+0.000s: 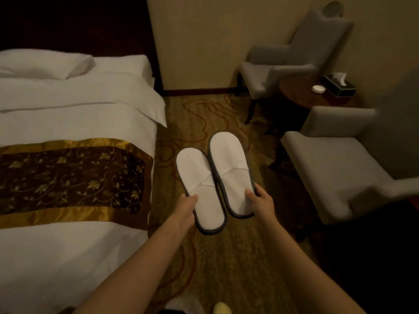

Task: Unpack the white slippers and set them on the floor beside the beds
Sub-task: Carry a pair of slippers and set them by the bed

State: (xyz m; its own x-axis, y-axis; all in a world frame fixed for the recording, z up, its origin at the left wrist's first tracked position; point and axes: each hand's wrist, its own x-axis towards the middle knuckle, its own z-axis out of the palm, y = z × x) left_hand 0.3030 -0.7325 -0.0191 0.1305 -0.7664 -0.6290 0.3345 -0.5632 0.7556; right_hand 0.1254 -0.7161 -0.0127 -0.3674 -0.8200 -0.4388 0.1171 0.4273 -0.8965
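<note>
At far left, a bed with white sheets, a pillow near the headboard and a brown-and-gold runner across the foot end. Just right of the bed, a patterned carpet. Above the carpet, held in the air: two white slippers with grey edging, side by side and touching, toes pointing away. Left hand closed on the heel end of the left slipper, thumb on top, fingers underneath. Right hand gripping the right slipper at its outer edge near the heel, thumb pressed on the insole. Farther right, two grey armchairs, with a round dark table between them carrying a small white dish and a black tissue box.
</note>
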